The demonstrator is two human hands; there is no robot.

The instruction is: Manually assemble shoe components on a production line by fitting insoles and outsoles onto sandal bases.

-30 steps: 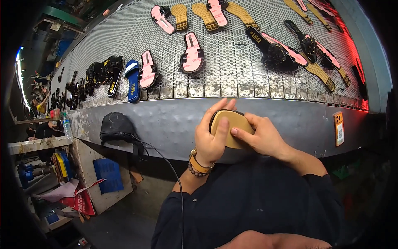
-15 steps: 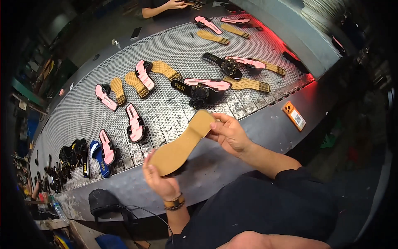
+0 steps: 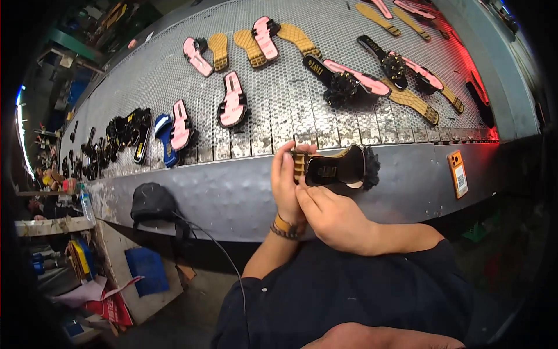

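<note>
Over the table's near edge I hold a black slide sandal (image 3: 347, 166) with a dark ruffled flower at its toe end and its insole facing up. A tan shoe sole (image 3: 300, 165) with a ridged heel lies against its underside and sticks out past the sandal's heel. My left hand (image 3: 285, 189) is closed round the heel end of this sole. My right hand (image 3: 340, 221) is closed, its fingertips pinching the near edge where sandal and sole meet. Whether the two are joined is hidden.
Ahead lies a metal mesh surface (image 3: 203, 116) bearing pink-bottomed sandals (image 3: 233, 104), tan soles (image 3: 219, 51), black flowered sandals (image 3: 343, 87) and a blue sandal (image 3: 167, 139). An orange phone (image 3: 458, 174) rests on the metal ledge (image 3: 401, 186); a black pouch-like object (image 3: 154, 203) with a cable sits left.
The tan sole, held broad and smooth side up before, is now under the sandal, whose black insole faces up. My hands have come together at its heel end. The view has swung left.
</note>
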